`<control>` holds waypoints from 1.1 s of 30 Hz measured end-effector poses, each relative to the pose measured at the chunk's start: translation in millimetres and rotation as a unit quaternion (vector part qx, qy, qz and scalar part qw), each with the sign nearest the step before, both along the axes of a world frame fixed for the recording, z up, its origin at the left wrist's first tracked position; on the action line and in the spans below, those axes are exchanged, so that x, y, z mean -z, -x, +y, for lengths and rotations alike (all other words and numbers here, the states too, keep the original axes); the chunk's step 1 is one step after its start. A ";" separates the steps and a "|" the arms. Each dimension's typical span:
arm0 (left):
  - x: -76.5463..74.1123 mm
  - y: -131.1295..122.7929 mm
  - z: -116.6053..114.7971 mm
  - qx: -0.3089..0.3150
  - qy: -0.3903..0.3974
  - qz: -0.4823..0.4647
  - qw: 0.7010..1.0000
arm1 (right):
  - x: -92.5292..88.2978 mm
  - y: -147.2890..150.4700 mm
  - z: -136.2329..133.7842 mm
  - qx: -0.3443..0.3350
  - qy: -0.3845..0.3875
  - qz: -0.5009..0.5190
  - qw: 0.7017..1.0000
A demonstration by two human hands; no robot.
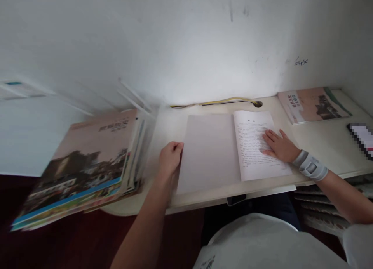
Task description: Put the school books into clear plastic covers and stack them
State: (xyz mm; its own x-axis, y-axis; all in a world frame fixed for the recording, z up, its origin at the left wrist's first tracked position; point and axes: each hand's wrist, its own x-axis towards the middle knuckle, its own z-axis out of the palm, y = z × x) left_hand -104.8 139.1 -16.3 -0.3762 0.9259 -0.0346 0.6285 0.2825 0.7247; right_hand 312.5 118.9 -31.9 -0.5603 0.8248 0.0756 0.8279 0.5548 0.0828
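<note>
An open book [233, 148] lies on the white desk [326, 144] in front of me. Its left page is blank and its right page carries printed text. My left hand [169, 157] is curled at the left edge of the blank page, fingers closed on that edge. My right hand [279, 145] lies flat on the printed page with the fingers stretched out. A grey brace wraps my right wrist [309, 166].
A stack of magazines or books [87, 168] sits tilted at the desk's left end, overhanging the edge. Another book [313, 104] lies at the back right. A blurred-out object [361, 139] is at the far right. A yellow cable [221, 102] runs along the wall to a hole.
</note>
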 end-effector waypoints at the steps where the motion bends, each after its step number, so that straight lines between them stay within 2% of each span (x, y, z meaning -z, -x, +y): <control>1: 1.2 1.0 -1.0 0.008 -0.004 0.073 0.997 | -1.4 -0.3 0.3 0.002 0.005 -0.005 1.000; 3: 2.8 1.6 -3.1 0.024 -0.008 0.163 0.986 | -2.9 -1.8 0.7 0.006 0.014 -0.012 1.000; 5: 2.8 1.4 -4.8 0.037 -0.001 0.198 0.979 | -3.0 -4.7 0.3 0.011 0.018 -0.014 1.000; 13: -0.3 4.8 -3.2 0.052 -0.003 0.222 0.974 | -8.8 -17.1 -3.7 0.040 0.032 -0.026 0.998; 18: 1.0 -0.8 -6.6 0.066 0.003 0.232 0.970 | -17.6 11.9 -0.7 0.023 0.028 -0.022 0.999; 23: -1.2 -1.7 -12.2 0.063 0.030 0.282 0.957 | -7.6 44.5 0.5 -0.011 0.021 -0.001 1.000; 29: 0.0 1.9 -13.4 0.057 0.042 0.331 0.941 | -3.4 28.6 2.1 -0.028 0.034 -0.015 0.999; 33: -0.6 2.1 -13.2 0.059 0.045 0.355 0.932 | -6.4 18.5 0.2 -0.009 0.042 -0.010 0.999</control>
